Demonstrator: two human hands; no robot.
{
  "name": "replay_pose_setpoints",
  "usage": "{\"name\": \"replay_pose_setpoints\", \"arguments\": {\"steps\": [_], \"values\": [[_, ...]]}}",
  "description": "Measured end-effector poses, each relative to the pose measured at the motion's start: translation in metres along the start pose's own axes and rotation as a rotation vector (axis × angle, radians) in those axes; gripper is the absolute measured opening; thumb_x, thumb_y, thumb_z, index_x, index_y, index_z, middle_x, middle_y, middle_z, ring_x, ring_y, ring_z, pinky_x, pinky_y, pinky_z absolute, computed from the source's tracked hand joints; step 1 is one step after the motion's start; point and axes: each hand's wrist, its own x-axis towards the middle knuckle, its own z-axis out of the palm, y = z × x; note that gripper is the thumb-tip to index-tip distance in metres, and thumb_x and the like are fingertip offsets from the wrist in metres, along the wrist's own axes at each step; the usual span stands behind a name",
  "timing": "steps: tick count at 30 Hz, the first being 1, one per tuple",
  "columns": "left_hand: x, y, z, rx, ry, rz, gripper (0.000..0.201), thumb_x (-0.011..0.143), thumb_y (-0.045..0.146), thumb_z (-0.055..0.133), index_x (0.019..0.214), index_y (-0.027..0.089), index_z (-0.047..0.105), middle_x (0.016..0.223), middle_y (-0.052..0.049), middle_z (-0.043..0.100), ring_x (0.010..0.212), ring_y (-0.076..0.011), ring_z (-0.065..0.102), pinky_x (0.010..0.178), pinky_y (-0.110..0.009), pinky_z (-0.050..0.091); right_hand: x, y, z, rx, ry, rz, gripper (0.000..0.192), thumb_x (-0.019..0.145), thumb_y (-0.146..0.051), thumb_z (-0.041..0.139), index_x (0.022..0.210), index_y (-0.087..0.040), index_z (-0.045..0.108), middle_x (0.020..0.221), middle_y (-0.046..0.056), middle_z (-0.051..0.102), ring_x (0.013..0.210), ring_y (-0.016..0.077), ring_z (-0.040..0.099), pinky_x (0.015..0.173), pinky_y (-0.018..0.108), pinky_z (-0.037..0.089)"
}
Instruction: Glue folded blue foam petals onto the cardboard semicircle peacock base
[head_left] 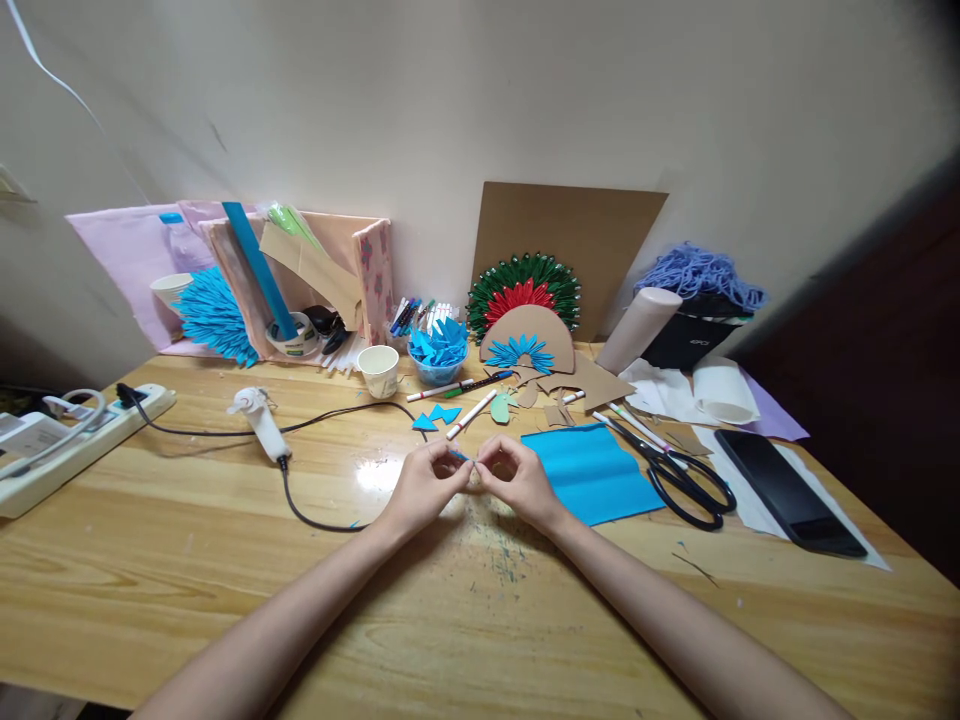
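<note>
Your left hand (429,484) and right hand (514,478) meet at table centre, fingertips pinched together on a small blue paper piece (460,456); only a sliver of it shows between the fingers, so its fold or shape is not readable. Both hands are curled narrow, thumbs against index fingers, knuckles nearly touching, held just above the wooden table (225,560). Just right of your right hand lies a blue paper sheet (592,470), flat with soft creases. Beyond it, black-handled scissors (679,475), blades pointing away from you, and further right a black phone (787,490) on white paper. Just ahead of your hands: two blue paper triangles (437,415) and a white marker (472,413) lying at an angle. Left of your hands a white glue gun (259,418) lies on its side, its black cord (315,515) looping near your left wrist and running to the power strip (82,435) at the left edge. Behind: a paper cup (379,370), a blue bowl (438,366) filled with folded blue pieces, a cardboard half-disc (529,340) with a blue fan of petals glued on, and a red-green round petal piece (525,290) leaning on a cardboard sheet (577,240) against the wall. Purple yarn (697,270) sits on a black box far right
</note>
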Motion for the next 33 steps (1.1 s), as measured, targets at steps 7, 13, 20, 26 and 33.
{"name": "replay_pose_setpoints", "arguments": {"steps": [7,13,20,26,33], "values": [[0.001,0.003,0.0,-0.048,-0.009,-0.086,0.027,0.07,0.037,0.063,0.073,0.011,0.06,0.067,-0.005,0.063,0.061,-0.0147,0.059,0.057,-0.024,0.046,-0.001,-0.009,-0.001,-0.081,0.007,-0.035,0.003,0.076,-0.022,0.056,0.075,-0.019,0.055,0.073,0.002,0.059,0.067,0.0143,0.057,0.059,0.026,0.048],[0.006,0.002,-0.004,-0.09,-0.082,-0.188,0.027,0.068,0.037,0.063,0.07,0.011,0.064,0.063,-0.004,0.064,0.06,-0.0146,0.057,0.059,-0.025,0.043,-0.002,-0.012,-0.003,-0.219,0.051,-0.149,0.004,0.075,-0.019,0.056,0.073,-0.021,0.058,0.073,0.003,0.062,0.07,0.0165,0.058,0.064,0.029,0.048],[0.009,0.001,-0.008,-0.169,-0.077,-0.235,0.021,0.067,0.033,0.061,0.064,0.012,0.061,0.059,-0.001,0.059,0.06,-0.0125,0.053,0.062,-0.024,0.04,-0.003,-0.016,-0.003,-0.277,0.036,-0.238,0.005,0.077,-0.019,0.057,0.078,-0.023,0.06,0.074,0.002,0.064,0.072,0.0173,0.059,0.067,0.031,0.046],[0.008,0.006,-0.01,-0.195,-0.107,-0.24,0.025,0.068,0.035,0.06,0.059,0.012,0.057,0.058,0.0,0.056,0.061,-0.0125,0.052,0.064,-0.024,0.039,-0.004,-0.014,-0.003,-0.286,0.021,-0.261,0.004,0.079,-0.022,0.057,0.078,-0.023,0.061,0.078,0.002,0.066,0.076,0.0181,0.06,0.069,0.032,0.047],[0.007,0.005,-0.008,-0.231,-0.094,-0.244,0.022,0.067,0.034,0.063,0.065,0.012,0.06,0.059,-0.001,0.059,0.06,-0.0129,0.054,0.063,-0.024,0.04,-0.005,-0.013,-0.002,-0.295,0.034,-0.269,0.004,0.079,-0.02,0.057,0.078,-0.022,0.06,0.076,0.003,0.065,0.075,0.0173,0.06,0.07,0.032,0.048]]}}
